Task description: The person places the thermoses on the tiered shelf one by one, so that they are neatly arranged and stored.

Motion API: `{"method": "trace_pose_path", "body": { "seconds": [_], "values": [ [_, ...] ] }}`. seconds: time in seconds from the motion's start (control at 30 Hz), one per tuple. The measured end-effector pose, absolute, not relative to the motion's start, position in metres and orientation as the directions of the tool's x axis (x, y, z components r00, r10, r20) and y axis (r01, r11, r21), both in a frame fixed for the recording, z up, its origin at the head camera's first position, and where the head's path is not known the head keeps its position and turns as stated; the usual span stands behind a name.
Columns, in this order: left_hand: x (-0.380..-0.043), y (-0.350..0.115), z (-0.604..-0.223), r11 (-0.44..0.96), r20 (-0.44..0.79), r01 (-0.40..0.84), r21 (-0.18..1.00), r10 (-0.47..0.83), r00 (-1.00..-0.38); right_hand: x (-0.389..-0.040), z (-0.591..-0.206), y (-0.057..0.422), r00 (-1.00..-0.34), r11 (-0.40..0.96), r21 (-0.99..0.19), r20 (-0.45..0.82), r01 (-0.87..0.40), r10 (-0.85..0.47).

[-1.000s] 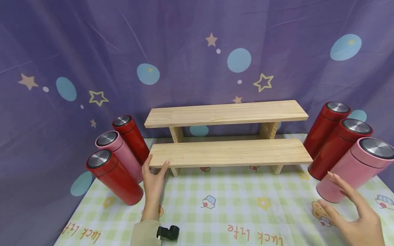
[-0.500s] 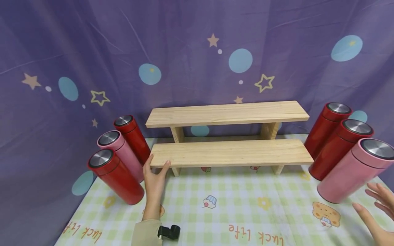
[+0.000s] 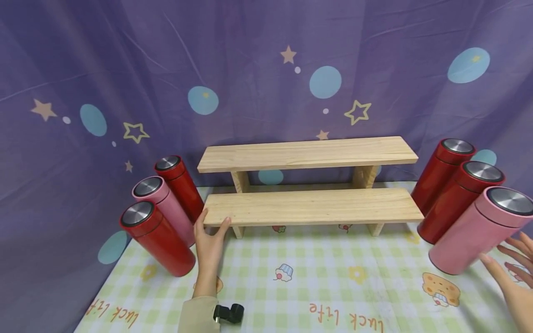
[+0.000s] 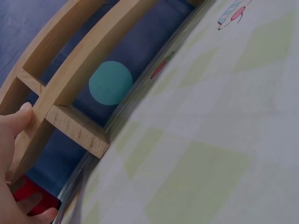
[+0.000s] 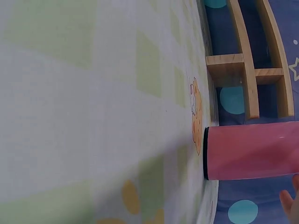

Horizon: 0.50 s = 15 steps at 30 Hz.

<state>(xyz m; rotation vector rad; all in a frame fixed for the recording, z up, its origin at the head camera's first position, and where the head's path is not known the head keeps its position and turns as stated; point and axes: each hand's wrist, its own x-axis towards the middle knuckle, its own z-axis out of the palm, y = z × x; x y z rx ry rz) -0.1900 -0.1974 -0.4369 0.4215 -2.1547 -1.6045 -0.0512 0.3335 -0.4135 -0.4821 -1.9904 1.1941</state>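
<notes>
A two-tier wooden shelf [image 3: 310, 206] stands before the curtain. My left hand [image 3: 209, 247] grips the front left corner of its lower board, thumb at the front edge and fingers around the end. The left wrist view shows the thumb [image 4: 23, 116] against the wood, with a red thermos [image 4: 33, 189] behind the lower fingers. On the right, my right hand [image 3: 516, 286] is spread beside an upright pink thermos [image 3: 470, 240], its thumb tip right at the side near the base. In the right wrist view only some fingertips [image 5: 286, 200] show below the pink thermos [image 5: 252, 151].
Two red thermoses [image 3: 455, 203] stand behind the pink one. At left are a front red thermos [image 3: 166, 245], a pink thermos [image 3: 172, 208] and a rear red thermos [image 3: 183, 187]. A checked tablecloth [image 3: 316, 268] covers the table; a purple curtain [image 3: 258, 41] hangs behind.
My right hand moved rightward from in front of the pink thermos to its outer right side, then slightly closer to it. The left hand has kept its place on the shelf.
</notes>
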Motion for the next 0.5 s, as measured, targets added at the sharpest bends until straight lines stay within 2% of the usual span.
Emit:
{"method": "trace_pose_path", "body": {
  "seconds": [0.1,0.5],
  "values": [
    [-0.190,-0.198,-0.436,0.284,0.142,0.001,0.959,-0.477,-0.868,-0.058,-0.411,0.334,-0.657,0.457,-0.890,0.340,0.008,0.673],
    [-0.190,-0.197,-0.435,0.267,0.129,-0.004,0.964,-0.480,-0.868,-0.080,-0.411,0.334,-0.672,0.417,-0.908,0.289,0.033,0.682]
  ]
}}
